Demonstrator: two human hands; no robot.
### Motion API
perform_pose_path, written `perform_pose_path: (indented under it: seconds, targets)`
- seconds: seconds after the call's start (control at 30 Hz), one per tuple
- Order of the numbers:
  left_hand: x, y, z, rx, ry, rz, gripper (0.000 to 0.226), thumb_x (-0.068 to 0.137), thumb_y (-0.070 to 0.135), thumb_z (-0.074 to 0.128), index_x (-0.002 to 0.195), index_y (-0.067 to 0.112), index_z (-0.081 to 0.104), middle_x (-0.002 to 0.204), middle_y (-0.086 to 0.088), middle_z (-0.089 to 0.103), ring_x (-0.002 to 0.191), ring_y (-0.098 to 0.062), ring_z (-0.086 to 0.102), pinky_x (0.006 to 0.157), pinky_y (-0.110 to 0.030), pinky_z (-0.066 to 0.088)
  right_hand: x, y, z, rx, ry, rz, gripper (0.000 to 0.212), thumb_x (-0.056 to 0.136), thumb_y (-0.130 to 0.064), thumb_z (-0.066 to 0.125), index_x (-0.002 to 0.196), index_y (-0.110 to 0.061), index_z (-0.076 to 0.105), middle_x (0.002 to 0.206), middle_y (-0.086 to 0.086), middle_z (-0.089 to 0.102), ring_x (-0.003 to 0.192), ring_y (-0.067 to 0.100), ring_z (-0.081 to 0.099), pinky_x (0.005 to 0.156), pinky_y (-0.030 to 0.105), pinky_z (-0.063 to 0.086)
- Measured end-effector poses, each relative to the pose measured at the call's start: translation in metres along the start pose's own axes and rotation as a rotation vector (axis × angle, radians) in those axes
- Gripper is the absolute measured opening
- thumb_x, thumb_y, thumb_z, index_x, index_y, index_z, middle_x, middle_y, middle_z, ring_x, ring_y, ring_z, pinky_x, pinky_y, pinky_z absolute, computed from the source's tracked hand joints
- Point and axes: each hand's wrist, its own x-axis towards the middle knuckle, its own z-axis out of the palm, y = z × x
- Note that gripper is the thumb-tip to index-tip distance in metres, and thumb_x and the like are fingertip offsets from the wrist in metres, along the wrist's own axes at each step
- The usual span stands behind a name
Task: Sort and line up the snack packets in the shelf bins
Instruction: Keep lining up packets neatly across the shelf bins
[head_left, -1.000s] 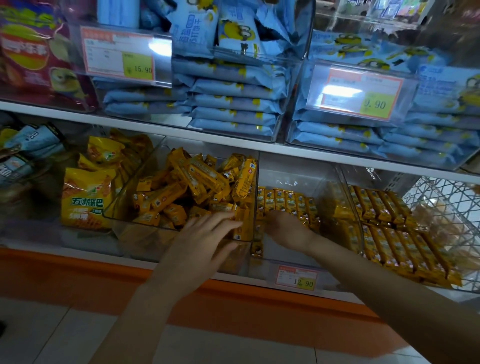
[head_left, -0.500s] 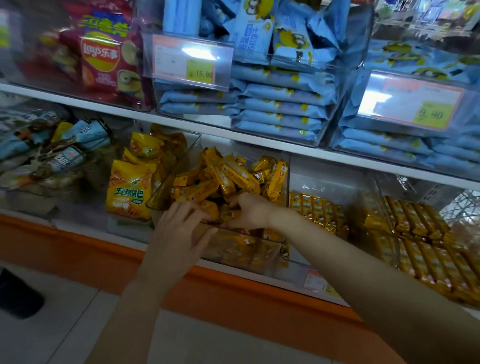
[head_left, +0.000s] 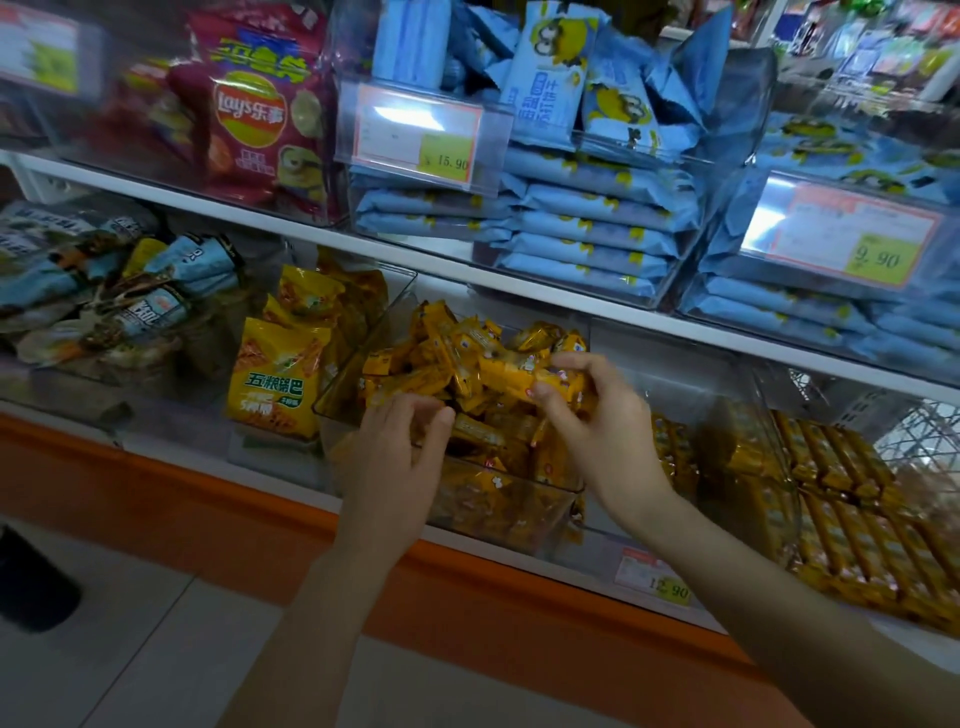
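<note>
Right hand: the right hand (head_left: 597, 426) is up over the heap, thumb and fingertips pinching a yellow packet (head_left: 519, 376) by its end.
Left hand: the left hand (head_left: 400, 457) sits at the front of the bin, fingers curled in toward the thumb. Whether it holds anything, I cannot tell.
Change: a second ago the right hand was down on the neat row next door and the left lay flat. Now both are in the jumble and a packet is out.
Meaning: looks like the next pick is made and bound for the row.
Heap: loose packets (head_left: 441, 358) lie every which way in the clear bin (head_left: 524, 475).
Next door: the neat row (head_left: 670, 457) stands in the next bin (head_left: 675, 374), just beside the right wrist.
Hard to see: the wrist covers the row's near end, the packet print is blurred, and the pinch may hold more than one.
</note>
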Motion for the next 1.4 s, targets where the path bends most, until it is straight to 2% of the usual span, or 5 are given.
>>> perform_pose_path:
  seconds: [0.3,0.73,0.97,1.13,1.4]
  targets:
    - [0.006,0.036,-0.002,-0.703,0.094,-0.415,0.036,0.088,0.022,0.063,0.121,0.012,0.056,0.105,-0.004,0.066,0.09,-0.012,0.066,0.073,-0.026,0.054,-0.019,-0.008,0.032,0.009,-0.184,-0.473,0.05,0.075,-0.006,0.076,0.118,-0.014,0.053,0.116,0.001,0.049,0.112,0.001,0.044,0.097,0.012,0.038]
    - [0.017,0.012,-0.022,-0.635,0.26,-0.471,0.018,0.097,0.016,0.046,0.091,0.024,0.061,0.087,-0.005,0.062,0.094,-0.031,0.06,0.091,-0.058,0.047,0.052,0.001,0.087,-0.201,-0.721,0.111,0.049,0.082,-0.032,0.071,0.123,-0.01,0.056,0.124,0.006,0.056,0.115,0.021,0.053,0.085,0.022,0.041]
    - [0.017,0.002,-0.02,-0.617,0.221,-0.474,0.018,0.099,0.017,0.044,0.102,0.022,0.061,0.089,0.0,0.065,0.093,-0.023,0.063,0.09,-0.051,0.05,0.056,0.011,0.072,-0.114,-0.559,0.238,0.036,0.086,-0.026,0.066,0.119,-0.01,0.063,0.118,0.007,0.064,0.11,0.02,0.059,0.078,0.016,0.045]
    - [0.014,-0.001,-0.017,-0.524,0.186,-0.375,0.021,0.098,0.021,0.048,0.116,0.028,0.055,0.08,0.012,0.063,0.076,-0.004,0.062,0.076,-0.031,0.051,0.026,0.006,0.032,0.082,-0.25,0.194,0.021,0.087,-0.02,0.064,0.108,-0.02,0.063,0.075,0.004,0.065,0.057,0.012,0.056,0.049,0.019,0.042]
    - [0.008,0.023,0.001,-0.765,0.008,-0.504,0.049,0.096,0.021,0.05,0.143,0.023,0.036,0.112,-0.002,0.064,0.091,-0.02,0.066,0.058,-0.025,0.056,-0.014,0.002,0.018,0.052,-0.075,-0.424,0.035,0.083,-0.015,0.065,0.117,-0.015,0.059,0.11,-0.011,0.051,0.106,-0.007,0.048,0.087,0.01,0.044]
